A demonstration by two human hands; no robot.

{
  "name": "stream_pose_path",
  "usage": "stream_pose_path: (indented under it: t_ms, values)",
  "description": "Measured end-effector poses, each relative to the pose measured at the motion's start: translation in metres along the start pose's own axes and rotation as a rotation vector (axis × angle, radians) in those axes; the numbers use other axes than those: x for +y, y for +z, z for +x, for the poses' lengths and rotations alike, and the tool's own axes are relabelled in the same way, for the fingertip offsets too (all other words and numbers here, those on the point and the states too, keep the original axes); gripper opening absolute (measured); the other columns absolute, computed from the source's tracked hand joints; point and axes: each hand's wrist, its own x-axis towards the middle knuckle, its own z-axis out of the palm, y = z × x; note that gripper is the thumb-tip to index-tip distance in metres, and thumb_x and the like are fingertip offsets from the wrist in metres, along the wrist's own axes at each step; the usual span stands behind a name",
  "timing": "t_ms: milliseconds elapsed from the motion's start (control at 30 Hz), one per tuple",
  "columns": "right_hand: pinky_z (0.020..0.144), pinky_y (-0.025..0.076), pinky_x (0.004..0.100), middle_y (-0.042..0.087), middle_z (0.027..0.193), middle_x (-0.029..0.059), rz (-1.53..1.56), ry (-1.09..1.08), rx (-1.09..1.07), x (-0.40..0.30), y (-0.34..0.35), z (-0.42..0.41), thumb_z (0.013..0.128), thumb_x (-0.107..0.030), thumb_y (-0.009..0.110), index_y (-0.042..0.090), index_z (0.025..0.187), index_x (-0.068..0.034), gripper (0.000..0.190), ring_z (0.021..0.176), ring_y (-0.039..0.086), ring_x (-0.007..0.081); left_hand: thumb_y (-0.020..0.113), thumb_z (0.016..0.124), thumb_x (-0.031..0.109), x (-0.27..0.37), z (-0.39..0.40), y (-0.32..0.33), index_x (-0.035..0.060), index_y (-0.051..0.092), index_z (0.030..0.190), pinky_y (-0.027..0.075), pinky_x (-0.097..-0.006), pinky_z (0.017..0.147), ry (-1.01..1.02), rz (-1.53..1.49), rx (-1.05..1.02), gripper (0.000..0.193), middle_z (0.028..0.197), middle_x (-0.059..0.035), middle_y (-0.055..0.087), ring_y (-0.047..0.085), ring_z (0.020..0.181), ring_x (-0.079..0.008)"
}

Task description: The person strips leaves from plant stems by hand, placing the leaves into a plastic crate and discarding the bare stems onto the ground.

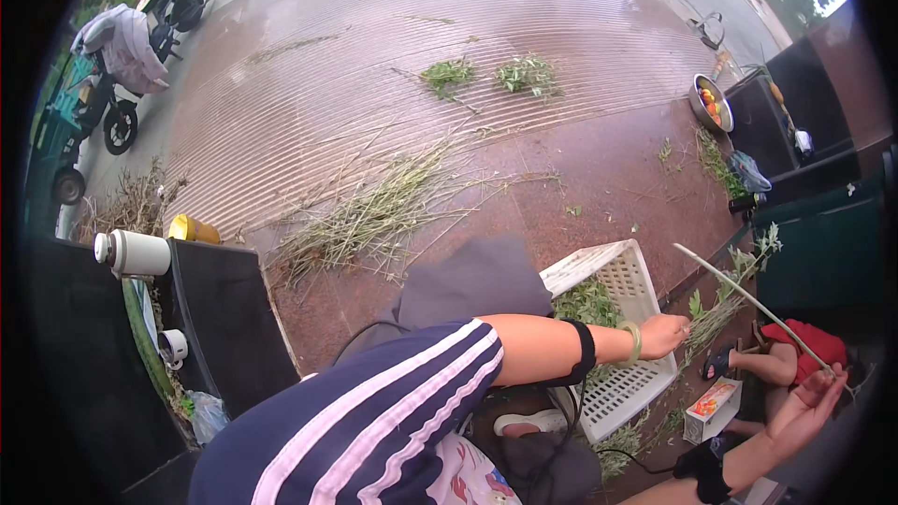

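My right hand (807, 400) grips one long, pale, mostly bare plant stem (754, 301) near its lower end. The stem slants up and left from the fingers. Wearing a pale bangle, my left hand (665, 338) is over the right side of a white plastic basket (635, 400). Its fingers are curled, and whether they hold anything is unclear. Inside the tilted basket lie green leafy sprigs (586, 305), partly covered by my forearm. Just beyond my left hand is a bundle of leafy stalks (719, 319).
Stripped stems (379, 207) lie piled on the reddish floor, with two leaf heaps (526, 75) farther off. A person in red (807, 347) sits at right beside a white box (714, 408). A metal bowl of fruit (710, 104) stands beyond; a white flask (137, 252) is at left.
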Motion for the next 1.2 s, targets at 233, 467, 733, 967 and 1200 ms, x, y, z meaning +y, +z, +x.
stream_pose_path:
  t_ms: [233,467,733,967,1200]
  values:
    - [0.063,0.048,0.0222,0.056,0.092,0.0087,0.332,0.569,-0.102,0.123,0.231,-0.102,0.09,-0.011,0.048,0.047,0.106,-0.004,0.017,0.069,0.054,0.0084,0.049,0.082,0.02,-0.009,-0.003,-0.019,0.0035,0.055,0.099,0.044,-0.0437,0.075,0.03,0.058,-0.052,0.024,0.089,-0.0205,0.06,0.056,0.088,-0.0378]
    - [0.07,0.053,0.0347,0.034,0.127,0.0235,0.043,1.007,-0.466,0.138,0.259,-0.169,0.086,-0.01,0.054,0.02,0.133,0.002,0.059,0.082,0.06,0.0246,0.052,0.079,0.015,0.006,-0.002,-0.008,0.0018,0.056,0.1,0.045,-0.0436,0.074,0.059,-0.005,-0.04,0.025,0.09,-0.0203,0.061,0.058,0.086,-0.0366]
    - [0.065,0.051,0.0268,0.052,0.11,0.0149,-0.264,0.774,-0.485,0.11,0.147,-0.133,0.081,-0.002,0.054,0.043,0.119,0.002,0.039,0.075,0.059,0.0156,0.055,0.084,0.017,-0.088,0.017,-0.005,-0.0016,0.056,0.104,0.044,-0.0303,0.076,-0.057,-0.839,-0.112,0.028,0.096,-0.0096,0.061,0.057,0.088,-0.0181]
    - [0.062,0.048,0.0216,0.059,0.087,0.0064,-0.724,0.678,-0.093,0.029,-0.014,-0.133,0.08,-0.007,0.058,0.053,0.104,0.0,0.025,0.07,0.057,0.01,0.053,0.085,0.011,-0.009,0.011,-0.006,0.005,0.058,0.105,0.038,-0.0214,0.066,-0.099,-0.675,-0.216,0.022,0.088,0.0016,0.057,0.046,0.074,-0.0066]
    - [0.054,0.045,0.0207,0.059,0.08,0.0044,-0.675,0.69,0.155,0.059,-0.081,-0.178,0.08,-0.01,0.06,0.054,0.104,0.002,0.027,0.062,0.055,0.0083,0.054,0.086,0.012,-0.013,0.01,0.01,0.0062,0.058,0.106,0.039,-0.0245,0.077,-0.069,-0.519,-0.268,0.022,0.095,0.0015,0.059,0.049,0.086,-0.0077]
